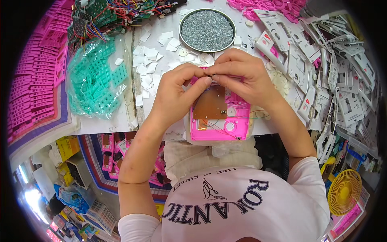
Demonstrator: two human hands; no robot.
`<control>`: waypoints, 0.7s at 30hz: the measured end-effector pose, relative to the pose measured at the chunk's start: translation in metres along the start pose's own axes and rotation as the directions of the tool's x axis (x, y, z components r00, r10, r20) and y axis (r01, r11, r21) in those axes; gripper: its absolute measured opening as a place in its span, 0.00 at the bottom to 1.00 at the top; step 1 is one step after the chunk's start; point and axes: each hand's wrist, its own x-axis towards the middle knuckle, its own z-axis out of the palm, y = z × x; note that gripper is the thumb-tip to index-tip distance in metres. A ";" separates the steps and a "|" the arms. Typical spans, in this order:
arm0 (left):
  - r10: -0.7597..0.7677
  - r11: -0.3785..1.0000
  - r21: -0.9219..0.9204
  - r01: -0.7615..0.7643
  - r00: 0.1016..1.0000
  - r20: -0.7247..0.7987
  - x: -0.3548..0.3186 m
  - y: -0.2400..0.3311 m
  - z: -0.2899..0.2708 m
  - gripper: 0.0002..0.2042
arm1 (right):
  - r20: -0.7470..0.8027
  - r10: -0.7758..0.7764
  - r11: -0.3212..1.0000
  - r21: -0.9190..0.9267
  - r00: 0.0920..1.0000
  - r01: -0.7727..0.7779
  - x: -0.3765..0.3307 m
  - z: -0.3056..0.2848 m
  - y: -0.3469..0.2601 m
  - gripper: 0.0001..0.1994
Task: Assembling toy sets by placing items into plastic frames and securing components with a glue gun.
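Note:
A pink plastic housing (240, 128) lies in front of me at the table's near edge. Inside it sits a brown circuit board (210, 105), with thin wires (219, 130) running over the lower part. My left hand (181, 89) and my right hand (242, 76) meet above the housing's far edge. Both pinch with thumb and forefinger at one small dark piece, too small and covered to name. White round discs (207, 58) lie just beyond my fingers.
A round tin of small metal screws (207, 30) stands at the far middle. White square pieces (146, 60) are scattered left of it. Further left are a bag of teal keypads (94, 76), pink parts (34, 76) and wired circuit boards (94, 16). White panels (278, 34) pile up on the right.

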 end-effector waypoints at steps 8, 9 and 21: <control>0.016 0.996 0.087 -0.013 0.999 -0.031 -0.002 0.000 -0.001 0.05 | 0.012 -0.024 0.993 -0.116 1.000 0.026 -0.004 -0.001 -0.001 0.15; 0.095 0.968 0.238 -0.083 0.995 -0.042 -0.003 0.000 -0.002 0.04 | 0.010 -0.026 0.987 -0.157 1.000 0.027 -0.006 -0.003 -0.005 0.16; 0.526 0.689 0.576 -0.439 0.850 0.019 -0.008 -0.004 0.005 0.10 | 0.091 -0.026 0.834 -0.546 0.996 0.072 -0.017 -0.018 -0.032 0.24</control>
